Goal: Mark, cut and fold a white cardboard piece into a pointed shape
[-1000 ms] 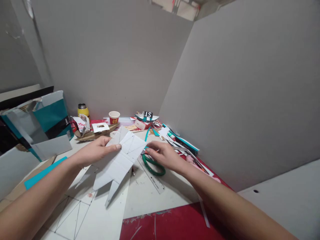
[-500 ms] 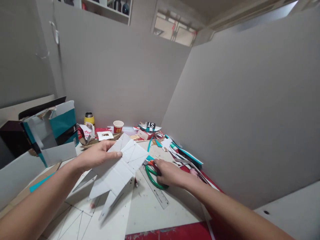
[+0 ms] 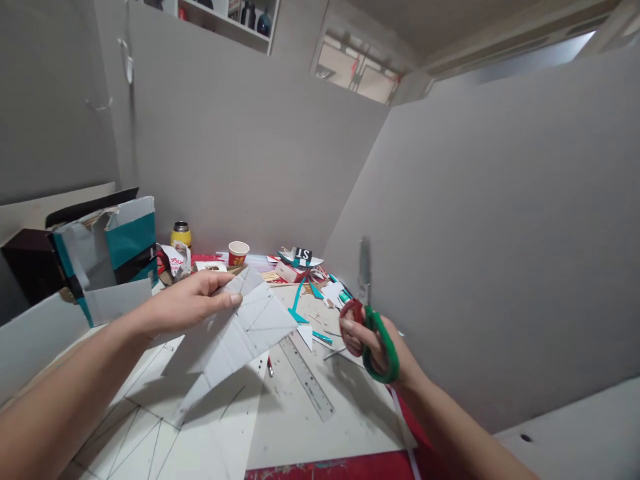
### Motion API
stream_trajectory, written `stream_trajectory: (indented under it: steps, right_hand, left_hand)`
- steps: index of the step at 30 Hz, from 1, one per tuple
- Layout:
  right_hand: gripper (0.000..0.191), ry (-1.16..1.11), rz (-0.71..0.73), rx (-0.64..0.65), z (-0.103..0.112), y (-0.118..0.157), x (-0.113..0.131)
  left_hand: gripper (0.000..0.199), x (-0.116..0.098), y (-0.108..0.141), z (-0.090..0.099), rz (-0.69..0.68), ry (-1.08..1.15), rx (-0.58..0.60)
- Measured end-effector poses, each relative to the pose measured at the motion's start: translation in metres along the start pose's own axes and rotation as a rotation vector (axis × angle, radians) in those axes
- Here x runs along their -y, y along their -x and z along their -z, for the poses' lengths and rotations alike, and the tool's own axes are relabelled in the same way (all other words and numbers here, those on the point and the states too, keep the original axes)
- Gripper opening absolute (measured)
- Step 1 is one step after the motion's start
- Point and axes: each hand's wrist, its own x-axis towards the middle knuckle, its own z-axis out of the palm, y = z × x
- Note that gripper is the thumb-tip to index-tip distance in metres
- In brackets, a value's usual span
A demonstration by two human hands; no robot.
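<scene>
A white piece of cardboard (image 3: 250,320), creased and marked with pencil lines, is pinched at its upper left edge by my left hand (image 3: 203,303). It is held tilted above the table. My right hand (image 3: 373,343) grips a pair of scissors (image 3: 379,347) with one red and one green handle, its blades pointing up. The scissors are apart from the cardboard. Below lies a clear ruler (image 3: 307,380), with a pencil (image 3: 271,367) to its left. A white sheet (image 3: 145,433) with drawn triangles lies under my left arm.
Cut turquoise and white scraps (image 3: 300,310) lie beyond the ruler. A red paper cup (image 3: 239,253) and a yellow bottle (image 3: 181,235) stand at the back. A cut-open turquoise box (image 3: 131,243) is at the left. Grey walls (image 3: 240,147) enclose the table.
My right hand has lifted the scissors off the table beside the ruler, up and to the right, turning the blades upward. The cardboard in my left hand has tilted slightly.
</scene>
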Motion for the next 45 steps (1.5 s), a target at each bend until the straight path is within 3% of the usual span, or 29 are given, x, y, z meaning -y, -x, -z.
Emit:
stream_trajectory:
  steps: [5,10,13,15,17,19,21,23,28,30,33,39,45]
  right_hand:
    - [0.036,-0.23,0.021,0.094,-0.023,-0.002,0.038]
    - [0.029,-0.279,0.036,0.28,-0.067,-0.002,0.067]
    - [0.025,-0.26,0.081,0.31,-0.085,-0.001,0.071]
    - [0.027,-0.266,0.104,0.214,-0.089,-0.006,0.068]
    - [0.029,-0.285,0.128,0.018,-0.087,-0.016,0.063]
    - [0.029,-0.317,0.166,-0.197,-0.083,-0.03,0.058]
    - [0.028,-0.37,0.205,-0.351,-0.08,-0.047,0.055]
    - [0.027,-0.436,0.234,-0.452,-0.081,-0.063,0.056]
    - [0.026,-0.583,0.294,-0.549,-0.097,-0.084,0.073]
    - [0.025,-0.619,0.304,-0.523,-0.103,-0.081,0.079]
    - [0.025,-0.637,0.295,-0.401,-0.109,-0.069,0.082]
    - [0.029,-0.651,0.176,-0.143,-0.109,-0.045,0.079]
    - [0.028,-0.636,0.237,-0.133,-0.11,-0.036,0.086]
  left_hand:
    - [0.011,-0.004,0.004,-0.014,-0.051,-0.431,0.065]
    - [0.008,-0.002,0.009,-0.032,-0.08,-0.664,0.114]
    - [0.012,0.0,0.01,-0.036,-0.082,-0.766,0.089]
    - [0.023,-0.002,0.011,-0.035,-0.192,-0.806,-0.065]
    - [0.034,-0.009,0.014,-0.033,-0.393,-0.798,-0.387]
    - [0.032,-0.017,0.019,-0.031,-0.548,-0.676,-0.76]
    - [0.013,-0.02,0.021,-0.031,-0.56,-0.439,-0.981]
    - [0.003,-0.015,0.017,-0.036,-0.503,-0.139,-1.079]
    - [0.019,0.023,-0.012,-0.066,-0.147,0.451,-0.693]
    - [0.028,0.034,-0.021,-0.078,-0.077,0.549,-0.551]
    - [0.038,0.037,-0.026,-0.077,-0.054,0.508,-0.58]
    - [0.021,0.026,-0.021,-0.044,-0.194,0.439,-0.741]
    - [0.022,0.028,-0.02,-0.059,-0.222,0.384,-0.641]
